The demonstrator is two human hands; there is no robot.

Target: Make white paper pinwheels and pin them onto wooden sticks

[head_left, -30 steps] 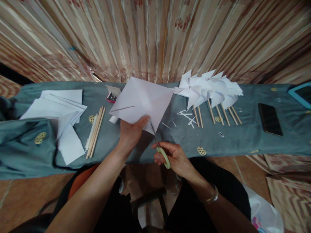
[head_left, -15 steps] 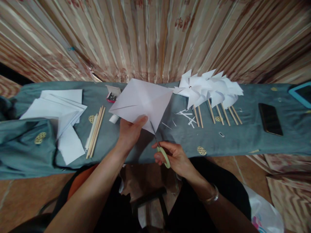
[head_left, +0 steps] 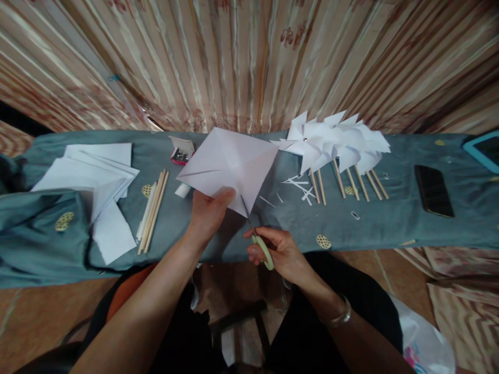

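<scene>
My left hand pinches the near corner of a creased white square of paper, holding it up over the grey-blue cloth. My right hand grips green-handled scissors, whose blades reach up into the paper's lower corner along a crease. A bangle sits on my right wrist.
A grey-blue cloth covers the table. On it lie a stack of white sheets at left, wooden sticks, a small box of pins, finished paper pinwheels on sticks, paper scraps, a black phone and a blue-edged tablet.
The paper has shifted slightly and the scissor blades have edged a little further into its lower corner. Both hands stay almost in place.
</scene>
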